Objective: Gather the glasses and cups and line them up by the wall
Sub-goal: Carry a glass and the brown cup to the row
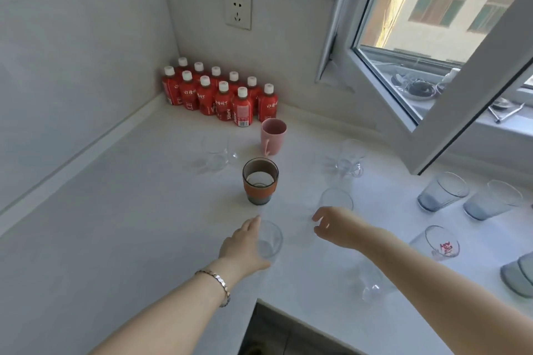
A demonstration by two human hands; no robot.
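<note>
Head view, near to far. A clear stemmed glass (372, 282) lies near the desk (144, 225) front edge, under the right forearm. Left hand (245, 242) is wrapped around a clear tumbler (269, 238), fingers on its far side; likely about to lift it. Right hand (337, 226) is open, fingers curled, empty, just short of a second clear tumbler (336, 199), probably the next pick.

Scattered, none lined up yet:
- printed glass (441, 242), red marking: 1
- grey tinted tumblers (444, 190): 2 together at right; more grey glass cut off at the frame edge, count uncertain
- banded cup (260, 181), mid-desk: 1
- clear handled glasses (350, 158): 2
- pink mug (273, 135): 1

Red juice bottles (222, 95): 11, packed in the corner, so the line must begin beside them.
</note>
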